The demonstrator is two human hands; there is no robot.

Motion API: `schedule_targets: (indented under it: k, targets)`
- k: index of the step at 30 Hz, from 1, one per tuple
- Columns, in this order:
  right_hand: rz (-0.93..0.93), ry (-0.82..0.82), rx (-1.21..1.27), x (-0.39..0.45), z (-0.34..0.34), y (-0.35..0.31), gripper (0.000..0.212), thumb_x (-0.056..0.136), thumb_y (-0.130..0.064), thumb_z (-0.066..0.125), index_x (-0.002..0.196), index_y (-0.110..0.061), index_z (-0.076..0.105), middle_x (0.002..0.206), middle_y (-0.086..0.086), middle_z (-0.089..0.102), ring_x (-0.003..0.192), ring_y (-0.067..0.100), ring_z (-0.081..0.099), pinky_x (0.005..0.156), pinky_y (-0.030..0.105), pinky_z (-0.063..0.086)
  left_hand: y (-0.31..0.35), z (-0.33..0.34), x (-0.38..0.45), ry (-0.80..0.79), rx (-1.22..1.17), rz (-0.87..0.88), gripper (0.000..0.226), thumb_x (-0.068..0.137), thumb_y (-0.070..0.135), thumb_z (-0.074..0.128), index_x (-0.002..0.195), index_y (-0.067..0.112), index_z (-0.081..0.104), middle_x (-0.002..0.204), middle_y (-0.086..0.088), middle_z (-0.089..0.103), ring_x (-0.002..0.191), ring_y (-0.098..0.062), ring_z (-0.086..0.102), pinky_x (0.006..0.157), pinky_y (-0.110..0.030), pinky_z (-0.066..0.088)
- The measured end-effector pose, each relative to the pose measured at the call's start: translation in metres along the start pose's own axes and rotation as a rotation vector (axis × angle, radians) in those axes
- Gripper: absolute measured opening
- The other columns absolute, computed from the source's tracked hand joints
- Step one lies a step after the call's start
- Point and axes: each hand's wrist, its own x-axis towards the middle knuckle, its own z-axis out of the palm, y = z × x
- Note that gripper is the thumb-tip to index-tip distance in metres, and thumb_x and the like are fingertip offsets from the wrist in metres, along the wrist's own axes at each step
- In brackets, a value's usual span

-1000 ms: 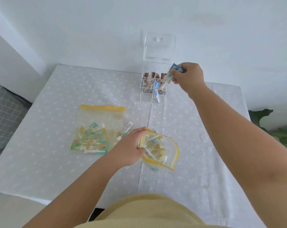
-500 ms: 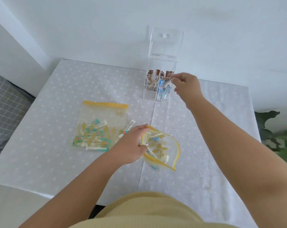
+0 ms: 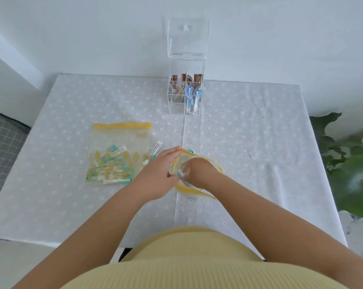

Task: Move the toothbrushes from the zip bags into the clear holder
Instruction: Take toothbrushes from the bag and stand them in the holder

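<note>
A clear holder [image 3: 185,88] with its lid up stands at the table's far edge; blue-wrapped toothbrushes [image 3: 192,100] sit in its front right compartment, brown items behind. My left hand [image 3: 158,174] grips the yellow rim of an open zip bag [image 3: 197,189] near the table's middle. My right hand [image 3: 198,171] reaches inside that bag, fingers closing on a blue-wrapped toothbrush [image 3: 181,174]. A second zip bag [image 3: 120,152], zipped and flat, lies to the left with several teal-wrapped toothbrushes inside. One loose wrapped toothbrush [image 3: 154,152] lies between the bags.
The white dotted tablecloth [image 3: 249,132] covers the table, which stands against a white wall. A green leafy plant [image 3: 351,170] stands past the right edge. A grey checked surface [image 3: 1,147] is beyond the left edge.
My right hand left the holder, where the blue toothbrush now stands, and came back down into the open bag. My left hand kept its hold on the bag's rim.
</note>
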Motion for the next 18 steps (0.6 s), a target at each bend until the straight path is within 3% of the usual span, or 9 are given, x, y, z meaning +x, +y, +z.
schedule_targets:
  k: [2,4,8,14,18]
  targets:
    - [0.008,-0.027,0.031,0.007,0.011,0.0,0.025,0.084,-0.034,0.065,0.075,-0.017,0.049,0.068,-0.008,0.05,0.062,0.012,0.05,0.05,0.024,0.033,-0.003,0.001,-0.004,0.0,0.019,-0.008,0.071,0.084,0.01,0.055,0.147,0.032,0.033,0.141,0.043,0.018,0.059,-0.009,0.055,0.064,-0.012,0.038]
    - [0.023,-0.023,0.059,0.008,0.021,-0.001,0.034,0.078,-0.037,0.072,0.087,-0.023,0.043,0.07,-0.011,0.046,0.064,0.012,0.051,0.052,0.026,0.036,-0.007,0.003,-0.007,0.005,0.034,-0.016,0.071,0.083,0.01,0.055,0.148,0.031,0.033,0.142,0.042,0.017,0.059,-0.011,0.056,0.066,-0.014,0.039]
    - [0.046,-0.031,0.09,0.008,0.03,-0.001,0.039,0.078,-0.03,0.07,0.109,-0.018,0.051,0.073,-0.009,0.046,0.071,0.017,0.053,0.053,0.026,0.037,-0.013,0.007,-0.012,0.017,0.028,-0.036,0.071,0.082,0.012,0.055,0.147,0.031,0.034,0.142,0.041,0.018,0.056,-0.005,0.054,0.066,-0.015,0.039]
    - [0.085,-0.025,0.189,0.006,0.036,-0.007,0.035,0.079,-0.027,0.068,0.106,-0.016,0.048,0.081,-0.004,0.052,0.074,0.019,0.058,0.05,0.024,0.036,-0.016,0.01,-0.013,0.028,0.018,-0.041,0.07,0.083,0.013,0.055,0.147,0.031,0.034,0.15,0.033,0.02,0.059,-0.009,0.055,0.067,-0.01,0.037]
    - [0.08,-0.107,0.367,0.005,0.026,-0.005,0.053,0.078,-0.017,0.072,0.123,-0.015,0.043,0.097,-0.003,0.05,0.082,0.017,0.054,0.059,0.023,0.04,-0.015,0.008,-0.013,0.023,0.015,-0.037,0.07,0.083,0.014,0.056,0.147,0.03,0.034,0.149,0.033,0.02,0.057,-0.004,0.053,0.066,-0.011,0.036]
